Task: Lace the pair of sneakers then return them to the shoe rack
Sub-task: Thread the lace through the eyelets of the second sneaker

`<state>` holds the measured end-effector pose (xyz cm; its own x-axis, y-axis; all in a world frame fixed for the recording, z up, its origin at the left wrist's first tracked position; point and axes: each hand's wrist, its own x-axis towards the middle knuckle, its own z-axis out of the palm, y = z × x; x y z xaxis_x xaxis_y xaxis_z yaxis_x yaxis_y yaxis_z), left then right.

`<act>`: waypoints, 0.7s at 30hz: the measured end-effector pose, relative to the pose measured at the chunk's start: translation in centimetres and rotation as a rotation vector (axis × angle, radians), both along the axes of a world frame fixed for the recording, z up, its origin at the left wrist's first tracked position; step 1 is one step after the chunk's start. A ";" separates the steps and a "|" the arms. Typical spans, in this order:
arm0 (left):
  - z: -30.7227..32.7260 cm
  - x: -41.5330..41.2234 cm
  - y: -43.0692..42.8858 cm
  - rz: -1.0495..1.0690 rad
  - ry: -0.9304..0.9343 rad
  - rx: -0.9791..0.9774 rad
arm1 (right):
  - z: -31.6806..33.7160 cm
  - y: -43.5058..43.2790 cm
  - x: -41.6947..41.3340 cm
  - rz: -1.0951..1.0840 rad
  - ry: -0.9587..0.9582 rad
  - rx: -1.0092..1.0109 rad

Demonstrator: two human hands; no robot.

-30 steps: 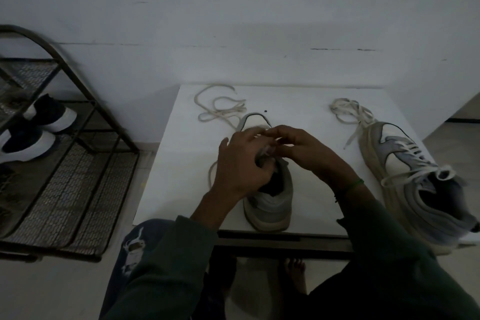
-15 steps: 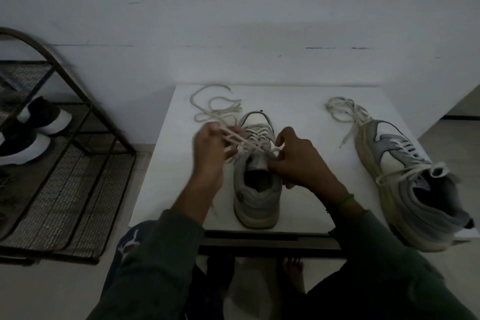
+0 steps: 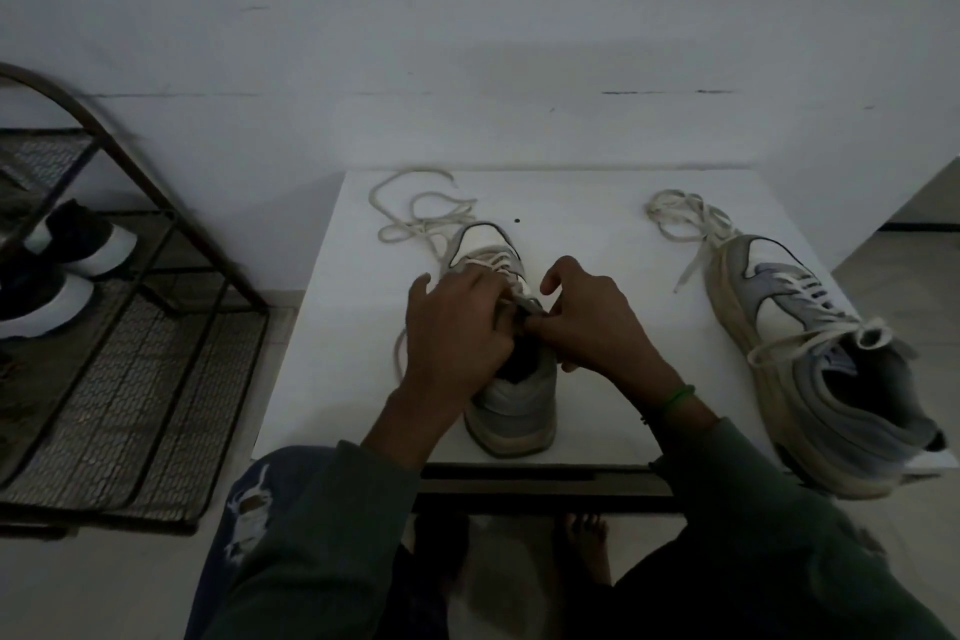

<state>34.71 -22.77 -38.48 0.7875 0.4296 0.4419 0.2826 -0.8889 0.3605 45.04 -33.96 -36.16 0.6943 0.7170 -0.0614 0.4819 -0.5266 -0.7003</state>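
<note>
Dim home corner: metal shoe rack (image 3: 171, 244), small white table (image 3: 587, 203), plain wall (image 3: 467, 42).

We record a white rectangular counter (image 3: 597, 218) set against the wall. At its centre stands a grey-and-white sneaker (image 3: 514, 411), toe to the wall and heel near the front edge. Its cream lace (image 3: 415, 216) trails in loose loops over the surface toward the far left corner. A second grey-and-white sneaker (image 3: 810, 364) lies along the right side, its heel reaching past the front right corner. Its own pale lace (image 3: 680, 216) is heaped beyond the toe. A small dark speck (image 3: 516, 220) sits just beyond the central toe.
</note>
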 end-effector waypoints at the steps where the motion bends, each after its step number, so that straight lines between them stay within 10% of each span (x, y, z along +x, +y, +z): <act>1: 0.0 0.1 0.2 0.024 -0.016 0.025 | 0.0 0.0 0.0 -0.009 -0.002 0.000; 5: 0.0 0.1 -0.1 0.021 -0.052 0.048 | -0.2 -0.1 -0.3 -0.027 -0.014 0.000; 13: 1.4 -2.3 8.0 0.667 -0.857 -1.540 | -0.2 -0.1 -0.4 -0.058 -0.028 -0.009; 16: 0.4 -3.1 9.5 0.728 -0.836 -1.540 | -0.2 -0.2 -0.1 -0.049 -0.076 -0.045; 21: 0.7 -1.6 6.3 0.578 -0.386 -0.996 | -0.4 0.5 -0.7 0.028 -0.439 -0.170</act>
<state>33.12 -16.42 -37.78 0.2566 0.9592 -0.1187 0.2689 0.0471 0.9620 44.35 -33.49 -36.52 0.6613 0.7411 0.1160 0.7290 -0.5985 -0.3322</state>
